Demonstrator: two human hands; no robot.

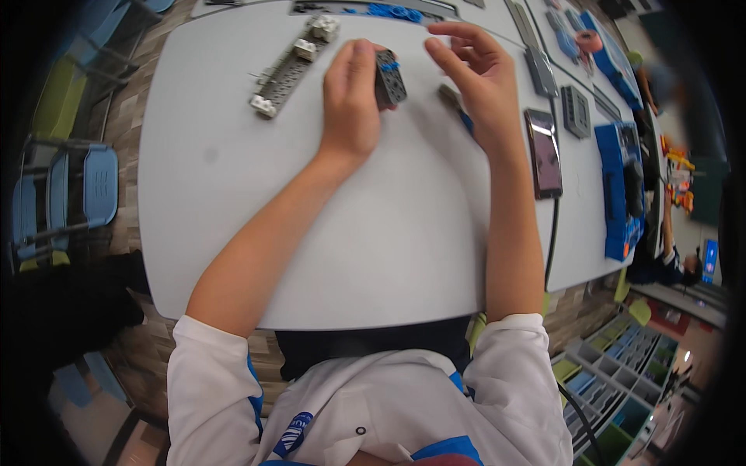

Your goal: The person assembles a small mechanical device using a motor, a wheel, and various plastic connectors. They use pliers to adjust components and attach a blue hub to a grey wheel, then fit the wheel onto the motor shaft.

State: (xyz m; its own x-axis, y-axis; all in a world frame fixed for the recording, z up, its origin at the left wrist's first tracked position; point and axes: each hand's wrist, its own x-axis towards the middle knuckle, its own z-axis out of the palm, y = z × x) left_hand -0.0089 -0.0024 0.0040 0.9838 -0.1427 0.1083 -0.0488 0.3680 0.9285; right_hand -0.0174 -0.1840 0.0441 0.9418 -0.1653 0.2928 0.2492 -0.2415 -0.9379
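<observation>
My left hand (353,97) is wrapped round a dark grey building block (389,80) full of round holes, with small blue pegs on its upper part. To the right of it, my right hand (478,70) is raised above the table, thumb and forefinger a little apart and the other fingers loosely curled. Nothing shows between those fingertips. Partly hidden under the right hand lies a slim tool (451,99) with a blue part. A long grey beam assembly (291,70) with white blocks along it rests to the left of my left hand.
The white table (233,202) spreads before me. A tray (365,9) of blue and black parts stands at its far edge. On the right are a phone (543,154), a grey box-shaped unit (575,111) and a blue bin (619,190). Blue chairs (99,182) stand left; people are far right.
</observation>
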